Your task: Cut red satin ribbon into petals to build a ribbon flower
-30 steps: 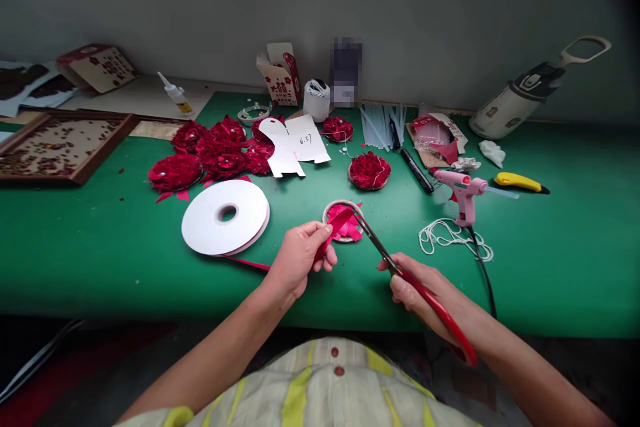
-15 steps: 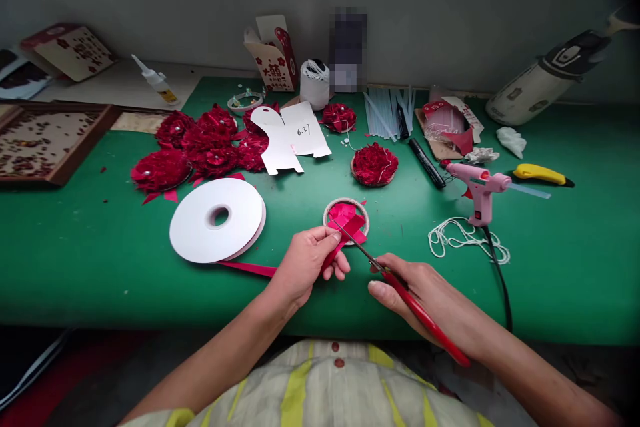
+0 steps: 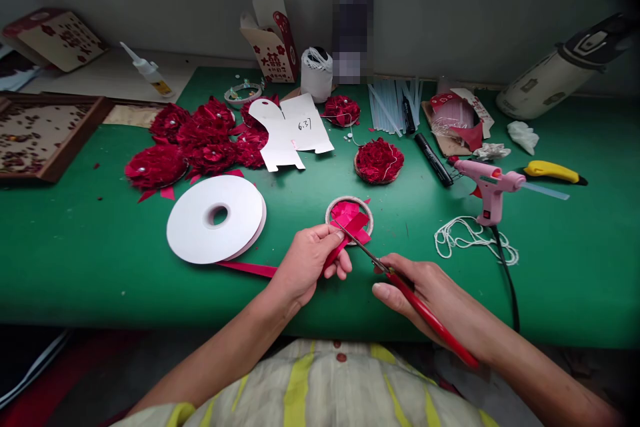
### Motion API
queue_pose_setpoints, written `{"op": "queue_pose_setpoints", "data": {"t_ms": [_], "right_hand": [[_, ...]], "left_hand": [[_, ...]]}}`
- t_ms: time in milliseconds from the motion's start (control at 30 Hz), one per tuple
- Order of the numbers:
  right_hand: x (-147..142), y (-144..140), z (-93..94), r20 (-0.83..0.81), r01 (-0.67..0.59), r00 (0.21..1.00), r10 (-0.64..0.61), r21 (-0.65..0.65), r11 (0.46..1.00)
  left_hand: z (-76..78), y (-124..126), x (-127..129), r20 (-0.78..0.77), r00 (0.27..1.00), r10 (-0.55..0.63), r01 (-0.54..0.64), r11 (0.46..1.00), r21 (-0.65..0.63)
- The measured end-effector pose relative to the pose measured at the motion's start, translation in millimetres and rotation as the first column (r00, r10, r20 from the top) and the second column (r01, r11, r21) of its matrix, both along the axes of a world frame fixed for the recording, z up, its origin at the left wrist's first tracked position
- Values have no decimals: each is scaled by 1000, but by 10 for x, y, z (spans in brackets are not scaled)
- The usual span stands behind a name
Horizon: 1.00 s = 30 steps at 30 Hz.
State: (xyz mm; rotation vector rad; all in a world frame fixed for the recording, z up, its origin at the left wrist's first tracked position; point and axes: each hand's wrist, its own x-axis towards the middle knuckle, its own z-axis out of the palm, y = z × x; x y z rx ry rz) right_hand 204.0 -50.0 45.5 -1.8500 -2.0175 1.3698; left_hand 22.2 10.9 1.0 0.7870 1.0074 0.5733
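Note:
My left hand (image 3: 309, 260) pinches the end of a red ribbon (image 3: 249, 269) that runs from a flat white ribbon spool (image 3: 216, 218) on the green table (image 3: 100, 240). My right hand (image 3: 425, 290) grips red-handled scissors (image 3: 400, 282); the blades are shut and their tips touch the ribbon beside my left fingers. Just beyond lies a round ring (image 3: 349, 203) holding cut pink-red ribbon pieces (image 3: 353, 221).
Finished red ribbon flowers (image 3: 193, 143) lie at the back left, another flower (image 3: 379, 161) behind the ring. A pink glue gun (image 3: 487, 187) with its black cord, white string (image 3: 473, 240), a yellow knife (image 3: 553, 172), a black marker (image 3: 433, 159) and white card cutouts (image 3: 290, 130) surround them.
The scissor blades, open around the ribbon a second ago, have closed on it. My view has shifted slightly; the hands stay near the ring.

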Motion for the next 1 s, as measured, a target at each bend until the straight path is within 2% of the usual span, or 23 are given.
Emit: {"op": "queue_pose_setpoints", "data": {"t_ms": [233,533,833,1000], "right_hand": [[33,14,9,-11,-14,1000,14,-10,1000],[37,3,-7,3,-14,1000,14,1,1000],[56,29,-152,23,23,999,-24,50,998],[95,110,-178,-87,60,994,-66,-68,996]], "left_hand": [[19,1,10,-20,1000,20,-21,999,-35],[7,-3,20,-23,999,27,-28,999,-18],[25,26,24,-49,999,10,-12,999,-39],[29,3,-27,-47,999,27,-29,999,-38]]}}
